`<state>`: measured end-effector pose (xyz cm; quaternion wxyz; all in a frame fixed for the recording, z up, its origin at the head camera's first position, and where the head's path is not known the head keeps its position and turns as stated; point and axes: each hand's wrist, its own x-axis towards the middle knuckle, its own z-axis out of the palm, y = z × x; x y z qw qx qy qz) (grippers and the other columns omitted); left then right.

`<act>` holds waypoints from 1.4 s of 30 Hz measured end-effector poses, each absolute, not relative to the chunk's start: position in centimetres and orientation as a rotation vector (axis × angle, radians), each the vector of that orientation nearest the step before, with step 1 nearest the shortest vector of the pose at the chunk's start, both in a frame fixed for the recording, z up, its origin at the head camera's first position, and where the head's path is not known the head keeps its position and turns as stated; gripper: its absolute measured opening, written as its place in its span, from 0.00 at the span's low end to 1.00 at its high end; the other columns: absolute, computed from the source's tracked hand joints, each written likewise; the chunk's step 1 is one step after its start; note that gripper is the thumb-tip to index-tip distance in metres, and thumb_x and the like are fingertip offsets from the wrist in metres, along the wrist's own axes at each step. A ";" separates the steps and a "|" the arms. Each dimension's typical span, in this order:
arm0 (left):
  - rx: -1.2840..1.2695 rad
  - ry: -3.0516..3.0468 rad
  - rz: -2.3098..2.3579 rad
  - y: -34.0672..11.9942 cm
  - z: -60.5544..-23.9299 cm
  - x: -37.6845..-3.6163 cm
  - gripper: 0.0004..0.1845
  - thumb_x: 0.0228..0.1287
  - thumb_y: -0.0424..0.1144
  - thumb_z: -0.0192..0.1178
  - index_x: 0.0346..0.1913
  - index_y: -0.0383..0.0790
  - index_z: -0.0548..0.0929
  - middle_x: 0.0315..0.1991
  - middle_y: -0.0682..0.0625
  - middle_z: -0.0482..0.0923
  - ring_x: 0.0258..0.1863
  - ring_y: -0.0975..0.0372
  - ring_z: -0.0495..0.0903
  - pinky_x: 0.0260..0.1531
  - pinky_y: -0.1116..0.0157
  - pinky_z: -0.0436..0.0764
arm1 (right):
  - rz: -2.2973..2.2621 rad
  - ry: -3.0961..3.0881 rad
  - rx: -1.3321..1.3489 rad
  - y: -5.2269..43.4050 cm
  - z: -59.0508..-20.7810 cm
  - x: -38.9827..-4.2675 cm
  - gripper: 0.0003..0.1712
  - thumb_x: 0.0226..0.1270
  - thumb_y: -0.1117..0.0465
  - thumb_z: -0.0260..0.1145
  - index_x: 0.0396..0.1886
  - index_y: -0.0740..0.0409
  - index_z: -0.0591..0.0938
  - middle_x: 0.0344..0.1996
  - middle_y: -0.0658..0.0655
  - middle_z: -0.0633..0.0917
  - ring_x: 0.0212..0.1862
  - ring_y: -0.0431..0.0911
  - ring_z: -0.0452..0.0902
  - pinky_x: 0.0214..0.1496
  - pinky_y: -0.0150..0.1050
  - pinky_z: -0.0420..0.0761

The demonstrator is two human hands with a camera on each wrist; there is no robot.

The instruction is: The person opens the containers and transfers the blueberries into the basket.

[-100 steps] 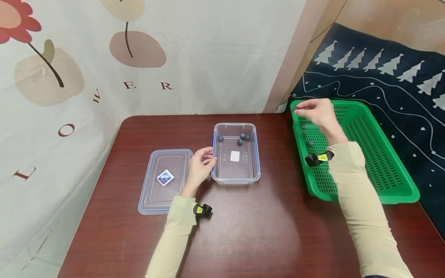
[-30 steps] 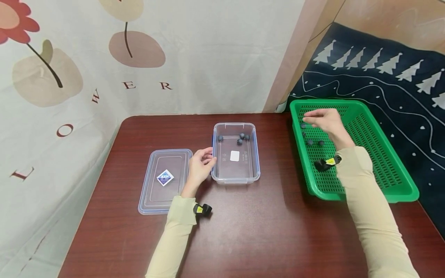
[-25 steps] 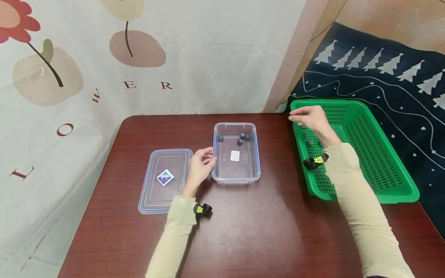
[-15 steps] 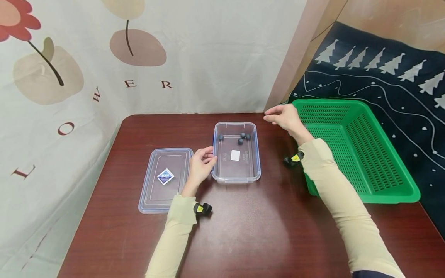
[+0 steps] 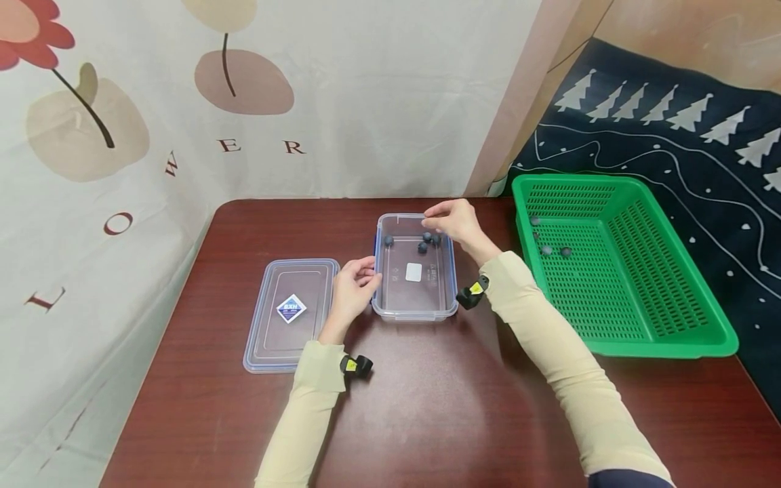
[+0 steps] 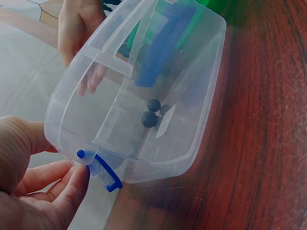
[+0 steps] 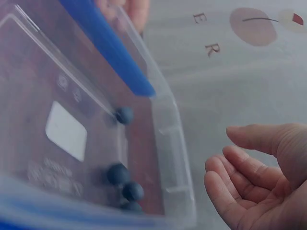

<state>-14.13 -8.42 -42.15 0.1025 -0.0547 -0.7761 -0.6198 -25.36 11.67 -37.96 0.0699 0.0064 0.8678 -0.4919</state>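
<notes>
A clear plastic container (image 5: 415, 298) sits mid-table with several dark blueberries (image 5: 427, 238) at its far end. In the right wrist view the blueberries (image 7: 117, 173) lie near the container's wall (image 7: 168, 129). My left hand (image 5: 354, 288) grips the container's left rim; in the left wrist view the fingers (image 6: 72, 184) pinch beside the blue clip (image 6: 106, 175). My right hand (image 5: 453, 218) hovers over the container's far right corner. Its fingers (image 7: 225, 184) are loosely curled with no berry showing between them.
The container's lid (image 5: 291, 313) lies flat to the left. A green slotted basket (image 5: 641, 339) at the table's right edge holds several more blueberries (image 5: 546, 250). A printed curtain hangs behind, and dark patterned cloth lies to the right.
My right hand has moved left from the green basket to above the container's far end. The left hand and the container have stayed put.
</notes>
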 end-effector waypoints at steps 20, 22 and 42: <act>-0.145 -2.303 -1.821 -8.4 -41.8 -14.0 0.17 0.52 0.16 0.57 0.47 0.12 0.74 0.41 0.24 0.73 0.40 0.37 0.76 0.48 0.49 0.81 | -1.374 2.614 0.023 6.1 -41.3 -26.0 0.11 0.54 0.65 0.71 0.38 0.64 0.86 0.40 0.60 0.85 0.34 0.46 0.78 0.29 0.31 0.78; -0.148 -2.299 -1.823 -8.4 -41.8 -14.0 0.17 0.52 0.16 0.57 0.47 0.12 0.74 0.41 0.24 0.73 0.40 0.36 0.76 0.47 0.49 0.82 | -1.349 2.621 0.034 5.8 -41.6 -26.2 0.11 0.54 0.64 0.71 0.38 0.64 0.86 0.40 0.60 0.85 0.35 0.46 0.77 0.29 0.31 0.78; -0.165 -2.283 -1.824 -8.4 -42.0 -14.1 0.17 0.52 0.15 0.57 0.47 0.11 0.74 0.42 0.23 0.73 0.40 0.36 0.76 0.47 0.48 0.81 | -1.213 2.635 0.204 3.8 -43.7 -27.4 0.08 0.54 0.62 0.71 0.34 0.61 0.87 0.28 0.58 0.87 0.24 0.43 0.79 0.26 0.30 0.79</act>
